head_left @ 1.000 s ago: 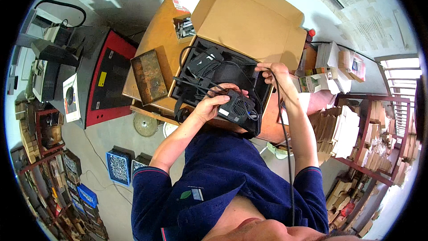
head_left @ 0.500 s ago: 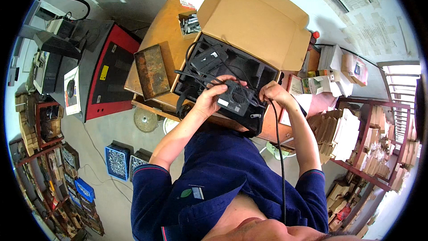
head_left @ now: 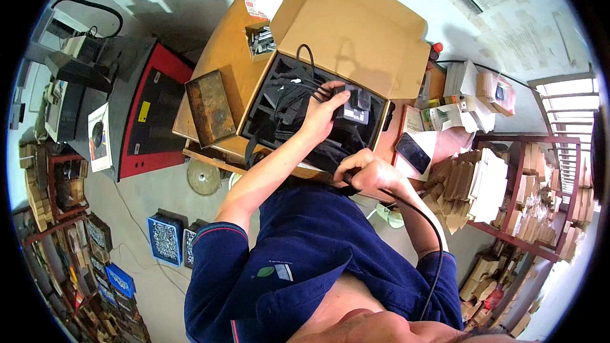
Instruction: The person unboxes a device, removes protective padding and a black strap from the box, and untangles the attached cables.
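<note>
My left hand [head_left: 323, 114] grips a black boxy device [head_left: 353, 109] with a ribbed end and a pale label, over the open cardboard box [head_left: 356, 16]. Thumb and fingers are wrapped round its left side. Black foam [head_left: 257, 117] with cut-outs lines the box, and black straps and cables [head_left: 292, 105] lie tangled on it. Close to my body, near the box's front corner, my right hand [head_left: 368, 173] is closed round a black cable [head_left: 416, 206]. From this fist the cable curves down past my right arm; what else the fingers cover is hidden.
A rusty metal tray [head_left: 213, 108] and a small carton of metal parts [head_left: 259, 39] sit left on the wooden table [head_left: 219, 44]. A phone [head_left: 413, 152] lies right, near stacked flat cardboard [head_left: 473, 184]. A red-and-black cabinet [head_left: 152, 108] stands left.
My left hand has carried the black device away from my body, further over the box. My right hand has come down toward me with the cable. The phone is now uncovered.
</note>
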Available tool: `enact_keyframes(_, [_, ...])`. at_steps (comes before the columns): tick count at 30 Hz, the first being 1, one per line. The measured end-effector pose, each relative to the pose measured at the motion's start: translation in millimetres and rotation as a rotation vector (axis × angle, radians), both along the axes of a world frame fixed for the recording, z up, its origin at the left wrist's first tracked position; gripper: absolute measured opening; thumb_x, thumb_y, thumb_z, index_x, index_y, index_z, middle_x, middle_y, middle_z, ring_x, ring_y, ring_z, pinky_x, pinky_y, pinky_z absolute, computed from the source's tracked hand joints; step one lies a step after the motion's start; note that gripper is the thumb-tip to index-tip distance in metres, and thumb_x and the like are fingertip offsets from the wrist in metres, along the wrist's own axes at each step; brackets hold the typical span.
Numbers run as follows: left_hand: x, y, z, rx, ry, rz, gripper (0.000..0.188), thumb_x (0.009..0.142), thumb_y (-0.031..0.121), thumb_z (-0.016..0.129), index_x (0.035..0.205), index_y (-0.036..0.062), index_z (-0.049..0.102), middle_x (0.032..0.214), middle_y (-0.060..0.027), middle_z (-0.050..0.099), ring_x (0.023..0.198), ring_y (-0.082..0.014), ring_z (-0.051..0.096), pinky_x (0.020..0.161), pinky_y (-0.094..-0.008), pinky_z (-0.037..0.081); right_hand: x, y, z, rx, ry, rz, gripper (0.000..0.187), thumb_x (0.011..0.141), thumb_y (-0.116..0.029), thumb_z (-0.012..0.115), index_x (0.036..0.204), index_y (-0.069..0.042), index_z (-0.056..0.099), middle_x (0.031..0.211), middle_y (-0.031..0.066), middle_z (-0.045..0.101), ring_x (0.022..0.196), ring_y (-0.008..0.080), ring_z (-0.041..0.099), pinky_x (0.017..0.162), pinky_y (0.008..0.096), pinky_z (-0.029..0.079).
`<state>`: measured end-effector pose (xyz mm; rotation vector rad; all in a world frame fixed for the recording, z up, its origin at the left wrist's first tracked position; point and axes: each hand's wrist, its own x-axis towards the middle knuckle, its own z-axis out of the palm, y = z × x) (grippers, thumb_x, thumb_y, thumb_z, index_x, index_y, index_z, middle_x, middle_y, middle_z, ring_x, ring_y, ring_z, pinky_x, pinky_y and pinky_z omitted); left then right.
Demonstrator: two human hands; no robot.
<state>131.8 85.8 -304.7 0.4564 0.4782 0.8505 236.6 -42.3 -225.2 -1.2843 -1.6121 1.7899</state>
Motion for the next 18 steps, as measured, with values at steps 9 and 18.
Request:
enact_keyframes(9, [-30, -5, -16, -0.217, -0.04, -0.036, 0.011, 0.084, 0.007, 0.065, 0.093, 0.0081, 0.06, 0.088, -0.0015, 0.063, 0.082, -0.0128, 0.061, 0.074, -0.0286, 0.051, 12, 18, 40, 0.964, -0.756, -0.263, 0.04, 0.046, -0.012, 0.063, 0.085, -0.01, 0.072, 0.129, 0.0216, 0.048, 0.121, 0.0424, 0.043, 0.098, 0.0462, 0.039])
enact_keyframes(18, [-27, -16, -10, -0.261, -0.037, -0.044, 0.01, 0.087, 0.011, 0.06, 0.097, 0.0085, 0.058, 0.092, -0.0014, 0.06, 0.085, -0.0137, 0.06, 0.07, -0.0287, 0.05, 18, 86, 41, 0.695, -0.662, 0.368, 0.041, 0.052, -0.017, 0.06, 0.089, -0.021, 0.075, 0.138, 0.0278, 0.039, 0.117, 0.0446, 0.046, 0.098, 0.0435, 0.039])
